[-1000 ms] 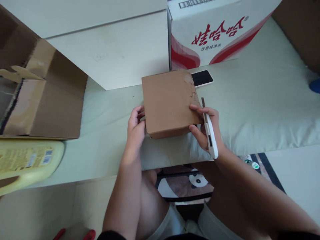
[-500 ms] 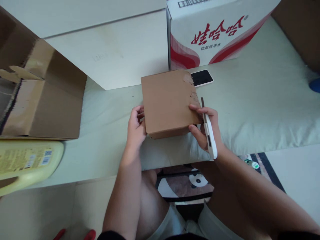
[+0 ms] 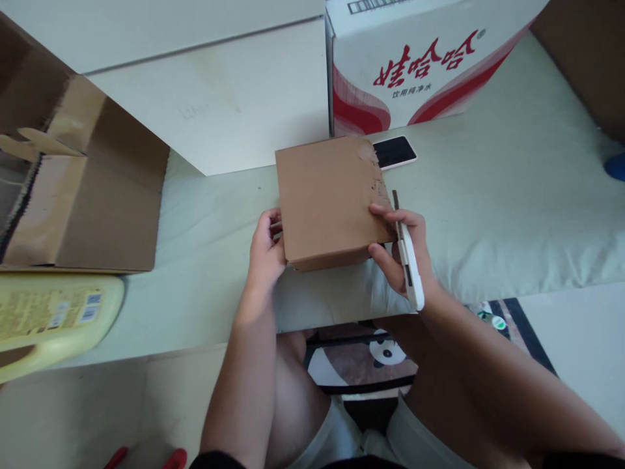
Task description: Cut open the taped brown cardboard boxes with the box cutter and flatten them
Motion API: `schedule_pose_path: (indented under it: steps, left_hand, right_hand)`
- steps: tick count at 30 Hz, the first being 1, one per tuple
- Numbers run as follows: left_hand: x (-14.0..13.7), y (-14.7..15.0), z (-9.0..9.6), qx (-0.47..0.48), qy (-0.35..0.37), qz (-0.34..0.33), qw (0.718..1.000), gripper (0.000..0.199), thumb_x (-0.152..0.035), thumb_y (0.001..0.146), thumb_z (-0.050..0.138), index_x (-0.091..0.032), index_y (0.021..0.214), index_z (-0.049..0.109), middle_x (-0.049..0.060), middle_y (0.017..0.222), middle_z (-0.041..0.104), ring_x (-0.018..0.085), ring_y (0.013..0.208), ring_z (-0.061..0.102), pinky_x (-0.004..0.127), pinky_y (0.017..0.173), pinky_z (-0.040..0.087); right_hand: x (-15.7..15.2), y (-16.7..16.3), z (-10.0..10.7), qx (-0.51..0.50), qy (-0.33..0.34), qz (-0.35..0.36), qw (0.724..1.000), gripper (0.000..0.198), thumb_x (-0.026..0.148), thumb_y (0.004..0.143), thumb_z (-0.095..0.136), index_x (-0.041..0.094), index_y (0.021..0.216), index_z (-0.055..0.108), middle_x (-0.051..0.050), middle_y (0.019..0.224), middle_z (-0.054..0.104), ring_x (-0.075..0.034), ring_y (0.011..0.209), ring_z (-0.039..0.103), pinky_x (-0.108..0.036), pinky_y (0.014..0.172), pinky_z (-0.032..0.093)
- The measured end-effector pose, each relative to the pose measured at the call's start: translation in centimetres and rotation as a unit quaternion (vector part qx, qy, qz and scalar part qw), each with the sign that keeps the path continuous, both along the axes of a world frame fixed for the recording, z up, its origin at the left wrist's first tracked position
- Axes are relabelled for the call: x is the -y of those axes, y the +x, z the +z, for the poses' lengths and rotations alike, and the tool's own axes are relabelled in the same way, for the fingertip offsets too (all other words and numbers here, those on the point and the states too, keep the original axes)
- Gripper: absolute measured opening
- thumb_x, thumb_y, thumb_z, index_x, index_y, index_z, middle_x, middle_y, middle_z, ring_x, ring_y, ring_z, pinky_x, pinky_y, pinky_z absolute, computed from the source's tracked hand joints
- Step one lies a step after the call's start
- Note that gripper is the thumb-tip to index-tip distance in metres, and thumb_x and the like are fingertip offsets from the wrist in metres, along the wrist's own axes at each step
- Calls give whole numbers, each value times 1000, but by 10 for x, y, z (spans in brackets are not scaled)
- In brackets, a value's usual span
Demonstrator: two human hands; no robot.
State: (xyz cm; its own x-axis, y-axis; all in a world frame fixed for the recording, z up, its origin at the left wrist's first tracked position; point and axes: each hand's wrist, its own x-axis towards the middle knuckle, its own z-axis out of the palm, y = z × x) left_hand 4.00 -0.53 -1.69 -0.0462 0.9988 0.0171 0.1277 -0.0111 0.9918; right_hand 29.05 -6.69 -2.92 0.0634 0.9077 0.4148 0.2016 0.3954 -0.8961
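Note:
A small brown cardboard box (image 3: 332, 202) rests on the pale green cloth near its front edge, with a torn strip and bits of clear tape along its right side. My left hand (image 3: 266, 251) is against the box's left side, fingers curled and partly hidden behind it. At the front right corner, my right hand (image 3: 407, 254) touches the box with its thumb and a fingertip. That same hand holds a white utility knife (image 3: 411, 270), its blade out and pointing away from me. A phone (image 3: 395, 153) with a dark screen lies just behind the box.
A large white box (image 3: 219, 104) and a white carton with red lettering (image 3: 410, 85) stand behind. To the left are an opened cardboard box (image 3: 112, 195) and a yellow jug (image 3: 58, 312). The green cloth (image 3: 512, 215) stretches right, toward a brown surface and a blue object (image 3: 615, 167).

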Motion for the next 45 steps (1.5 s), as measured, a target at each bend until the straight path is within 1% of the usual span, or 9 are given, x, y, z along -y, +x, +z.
schedule_pose_path:
  steps: [6,12,17,21,23,29,34,40,45]
  left_hand:
    - [3,1,4,3,-14,-6,1000,31,-33,75,86,-23,97,67,5,104,74,21,92,69,33,81,57]
    - [2,2,5,5,-26,4,1000,35,-35,70,88,-21,91,64,3,95,72,17,83,66,28,74,54]
    - [2,5,8,14,-41,12,999,40,-35,66,90,-21,92,64,2,97,73,15,82,66,25,72,53]
    - [1,5,9,5,-40,14,999,39,-38,66,90,-22,91,64,3,98,74,16,82,66,26,71,54]
    - [1,4,8,2,-39,13,999,38,-38,67,89,-22,91,64,4,100,75,16,83,67,26,70,55]
    - [2,3,10,-2,-47,13,999,36,-35,70,86,-21,95,64,5,107,76,16,86,68,25,72,55]
    - [2,2,13,-15,-55,20,998,32,-31,71,83,-21,95,64,6,110,76,17,88,69,24,68,55]
    - [1,-3,13,-38,-59,45,996,29,-23,73,79,-20,97,65,6,113,74,16,86,68,23,66,52]
    - [2,-2,9,7,-70,33,997,30,-29,70,83,-20,93,65,4,103,73,15,84,68,23,67,51]
  right_hand:
    - [1,0,0,8,-1,-3,1000,43,32,95,67,37,130,42,-7,148,62,-27,140,60,-57,123,43]
    - [0,0,-2,-5,12,12,1000,43,30,97,67,38,131,43,-6,150,61,-26,142,59,-55,124,42]
    - [0,1,-2,0,10,9,1000,43,30,97,67,38,131,43,-6,149,61,-26,142,59,-55,124,42]
    - [1,1,-2,-2,8,7,1000,44,28,95,68,39,131,44,-5,149,61,-27,141,59,-57,124,41]
    - [1,1,-1,1,11,2,1000,44,28,95,68,38,131,44,-5,148,62,-27,139,61,-57,122,43]
    - [1,1,0,24,1,-4,1000,44,30,95,67,36,131,42,-8,148,62,-28,138,62,-56,116,51]
    - [0,2,1,36,25,-9,999,46,28,94,69,36,131,43,-7,147,63,-26,138,62,-54,119,48]
    - [0,1,2,44,31,-28,998,46,29,92,71,36,129,45,-7,144,64,-27,136,63,-56,119,49]
    - [0,1,0,30,31,-16,999,46,28,93,70,36,131,44,-7,145,63,-27,137,62,-55,119,48]
